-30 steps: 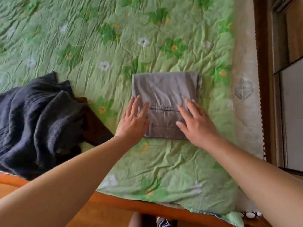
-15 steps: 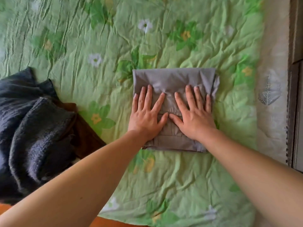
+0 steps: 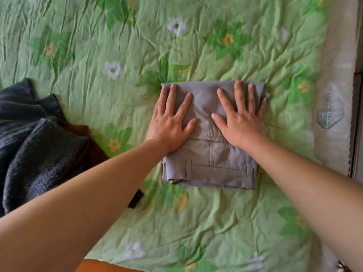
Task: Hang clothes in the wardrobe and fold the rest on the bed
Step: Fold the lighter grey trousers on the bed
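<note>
My left hand (image 3: pixel 172 124): it lies palm down on the left half of the folded grey trousers (image 3: pixel 212 165). The fingers (image 3: pixel 170 97) are straight and spread apart, and the thumb points inward.
My right hand (image 3: pixel 241 122): it lies palm down on the right half of the same bundle. The fingers (image 3: pixel 238 93) are straight and fanned, with the tips near the far fold and the little finger along the right edge.
Gap between my hands: the thumbs point at each other without touching, and a strip of grey cloth shows between them.
Folded grey trousers: a tidy rectangle lying flat on the green floral bedspread (image 3: pixel 98 46), toward the bed's right side. The waistband, belt loops and a pocket seam face the near edge.
Dark knitted garment (image 3: pixel 35 146): it is heaped by the bed's left edge, well apart from the trousers.
Brown cloth (image 3: pixel 92 146): it pokes out from under the knit on its right side.
Wooden bed frame (image 3: pixel 98 266): an orange-brown sliver at the near edge.
Pale leaf-print fabric (image 3: pixel 332 114): a strip along the bed's right edge, beside the bedspread.
</note>
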{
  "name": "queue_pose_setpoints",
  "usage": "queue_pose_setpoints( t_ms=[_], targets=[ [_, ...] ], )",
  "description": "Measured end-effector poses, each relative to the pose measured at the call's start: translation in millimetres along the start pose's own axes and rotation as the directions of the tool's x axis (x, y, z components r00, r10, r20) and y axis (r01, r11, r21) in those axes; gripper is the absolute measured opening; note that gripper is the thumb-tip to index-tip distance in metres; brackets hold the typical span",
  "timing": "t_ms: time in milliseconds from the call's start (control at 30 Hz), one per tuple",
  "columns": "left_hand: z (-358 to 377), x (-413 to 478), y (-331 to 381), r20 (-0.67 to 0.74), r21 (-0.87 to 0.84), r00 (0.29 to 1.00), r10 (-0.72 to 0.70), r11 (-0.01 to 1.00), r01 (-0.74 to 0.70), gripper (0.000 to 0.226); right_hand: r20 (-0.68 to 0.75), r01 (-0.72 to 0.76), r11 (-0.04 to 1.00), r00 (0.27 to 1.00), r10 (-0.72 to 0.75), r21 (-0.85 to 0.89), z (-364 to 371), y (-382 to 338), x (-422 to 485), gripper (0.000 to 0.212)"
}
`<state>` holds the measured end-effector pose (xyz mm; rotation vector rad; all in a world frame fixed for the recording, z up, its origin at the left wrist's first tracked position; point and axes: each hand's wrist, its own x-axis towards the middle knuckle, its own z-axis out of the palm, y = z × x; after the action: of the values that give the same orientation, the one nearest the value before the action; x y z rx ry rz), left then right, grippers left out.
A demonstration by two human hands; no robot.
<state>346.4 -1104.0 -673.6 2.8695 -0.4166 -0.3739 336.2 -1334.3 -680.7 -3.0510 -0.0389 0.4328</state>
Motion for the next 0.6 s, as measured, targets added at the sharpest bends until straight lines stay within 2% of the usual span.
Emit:
queue_pose_setpoints(
  t_ms=[67, 100, 167, 233, 333, 400, 433, 467, 533, 600],
  targets=[
    [-13, -10, 6, 0.005, -0.129, 0.998, -0.059, 0.99, 0.059, 0.07, -0.044, -0.043, 0.994, 0.998, 0.047, 0.097, -8, -1, -16, 0.074],
    [-20, -21, 11, 0.005, -0.248, 0.992, -0.128, 0.961, 0.126, 0.067, -0.069, -0.104, 0.976, 0.99, 0.119, 0.189, -11, -2, -29, 0.072],
    [-31, -44, 23, 0.093, -0.509, 0.945, -0.313, 0.801, 0.316, 0.06, -0.009, -0.289, 0.858, 0.946, 0.323, 0.425, -17, -5, -56, 0.07],
    [-34, -62, 25, 0.206, -0.669, 0.892, -0.402, 0.607, 0.428, 0.054, 0.124, -0.405, 0.666, 0.895, 0.428, 0.626, -13, -4, -77, 0.068],
    [-44, -64, 13, 0.311, -0.784, 0.882, -0.353, 0.429, 0.448, 0.052, 0.251, -0.421, 0.398, 0.875, 0.413, 0.815, -26, 7, -84, 0.059],
    [-53, -59, 7, 0.409, -0.831, 0.871, -0.273, 0.282, 0.479, 0.054, 0.39, -0.454, 0.255, 0.882, 0.263, 0.854, -41, 18, -80, 0.053],
    [-58, -56, 7, 0.431, -0.831, 0.869, -0.243, 0.269, 0.488, 0.056, 0.43, -0.46, 0.22, 0.886, 0.173, 0.86, -46, 23, -78, 0.054],
    [-61, -54, 7, 0.434, -0.816, 0.871, -0.231, 0.308, 0.489, 0.058, 0.455, -0.469, 0.223, 0.883, 0.111, 0.855, -52, 26, -77, 0.055],
    [-68, -51, 10, 0.411, -0.777, 0.88, -0.236, 0.414, 0.474, 0.06, 0.446, -0.442, 0.327, 0.892, 0.069, 0.835, -65, 26, -78, 0.053],
    [-79, -53, 16, 0.397, -0.722, 0.885, -0.242, 0.514, 0.464, 0.061, 0.406, -0.406, 0.473, 0.907, 0.108, 0.782, -82, 20, -84, 0.052]
  ],
)
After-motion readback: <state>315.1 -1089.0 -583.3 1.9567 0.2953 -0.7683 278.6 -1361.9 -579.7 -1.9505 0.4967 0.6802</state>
